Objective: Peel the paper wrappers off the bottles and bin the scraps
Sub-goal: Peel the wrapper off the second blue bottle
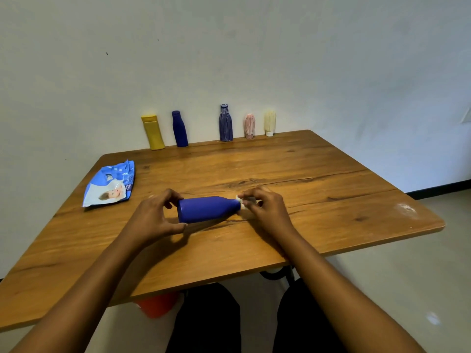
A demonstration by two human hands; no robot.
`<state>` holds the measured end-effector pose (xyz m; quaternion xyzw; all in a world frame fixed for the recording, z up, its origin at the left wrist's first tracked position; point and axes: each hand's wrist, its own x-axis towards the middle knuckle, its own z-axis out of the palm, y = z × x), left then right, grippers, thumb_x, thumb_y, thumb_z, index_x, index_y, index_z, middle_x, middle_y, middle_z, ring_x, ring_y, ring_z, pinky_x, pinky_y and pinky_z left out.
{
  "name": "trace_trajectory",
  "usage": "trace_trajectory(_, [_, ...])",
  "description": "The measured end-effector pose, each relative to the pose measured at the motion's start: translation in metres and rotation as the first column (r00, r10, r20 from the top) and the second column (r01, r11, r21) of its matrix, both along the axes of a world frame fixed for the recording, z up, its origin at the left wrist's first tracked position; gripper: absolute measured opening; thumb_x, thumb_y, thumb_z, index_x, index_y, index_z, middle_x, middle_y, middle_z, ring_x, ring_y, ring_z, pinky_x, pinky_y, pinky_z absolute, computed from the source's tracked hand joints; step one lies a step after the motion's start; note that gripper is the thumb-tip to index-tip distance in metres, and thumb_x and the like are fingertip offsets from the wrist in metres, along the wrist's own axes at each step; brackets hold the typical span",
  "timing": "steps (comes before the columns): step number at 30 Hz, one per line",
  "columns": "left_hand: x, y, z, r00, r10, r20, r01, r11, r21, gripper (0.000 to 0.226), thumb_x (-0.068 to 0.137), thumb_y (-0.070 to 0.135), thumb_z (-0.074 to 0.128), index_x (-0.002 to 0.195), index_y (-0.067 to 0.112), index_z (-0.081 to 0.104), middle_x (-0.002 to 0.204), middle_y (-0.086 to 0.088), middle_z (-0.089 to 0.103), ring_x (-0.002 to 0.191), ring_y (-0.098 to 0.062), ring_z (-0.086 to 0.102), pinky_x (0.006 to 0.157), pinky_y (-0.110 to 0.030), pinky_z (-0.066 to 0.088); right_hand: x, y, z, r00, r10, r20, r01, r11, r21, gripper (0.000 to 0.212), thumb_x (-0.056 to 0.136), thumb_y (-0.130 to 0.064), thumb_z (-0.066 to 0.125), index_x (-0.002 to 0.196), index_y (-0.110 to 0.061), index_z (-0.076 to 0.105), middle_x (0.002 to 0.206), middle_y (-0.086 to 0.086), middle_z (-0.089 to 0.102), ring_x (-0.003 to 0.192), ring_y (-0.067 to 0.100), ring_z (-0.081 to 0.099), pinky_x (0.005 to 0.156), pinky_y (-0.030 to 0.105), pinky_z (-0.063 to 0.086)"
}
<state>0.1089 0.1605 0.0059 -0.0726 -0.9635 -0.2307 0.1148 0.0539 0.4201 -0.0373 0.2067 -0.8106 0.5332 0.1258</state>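
Note:
A blue bottle (207, 208) lies on its side in the middle of the wooden table (318, 200), neck pointing right. My left hand (155, 216) grips its base end, thumb below and fingers curled over the top. At the neck, my right hand (266, 207) pinches a pale scrap of paper (240, 200) bunched there. Along the wall stand a yellow bottle (153, 132), a dark blue bottle (179, 128), a blue striped wrapped bottle (225, 123), a pink wrapped one (249, 126) and a cream wrapped one (269, 123).
A flat blue plastic pouch with a baby's picture (109, 186) lies at the table's left edge. Something orange (158, 304) sits on the floor under the near edge, beside my dark-trousered knees. A whitish smudge (405, 208) marks the table's right corner.

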Motion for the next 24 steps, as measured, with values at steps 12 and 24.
trace_trajectory(12, [0.001, -0.003, -0.01, 0.996, -0.062, -0.066, 0.061, 0.998, -0.016, 0.054, 0.063, 0.019, 0.085, 0.105, 0.027, 0.051, 0.099, 0.008, 0.056, 0.092, -0.01, 0.052, 0.074, -0.018, 0.037, -0.017, -0.018, 0.014, 0.967, 0.042, -0.252, 0.07, 0.905, 0.42, 0.019, 0.089, -0.016, 0.06, 0.106, -0.014, 0.068, 0.102, 0.001, 0.059, 0.095, 0.012, 0.053, 0.082, 0.026, 0.045])
trace_trajectory(24, [-0.003, -0.004, -0.015, 0.995, -0.065, -0.077, 0.063, 0.998, -0.017, 0.052, 0.062, 0.024, 0.085, 0.104, 0.025, 0.054, 0.099, 0.006, 0.057, 0.092, -0.011, 0.052, 0.071, -0.019, 0.036, 0.003, -0.025, -0.002, 0.942, -0.017, -0.334, 0.166, 0.89, 0.425, 0.021, 0.087, -0.016, 0.061, 0.107, -0.019, 0.063, 0.104, -0.004, 0.054, 0.096, 0.007, 0.048, 0.08, 0.021, 0.044])
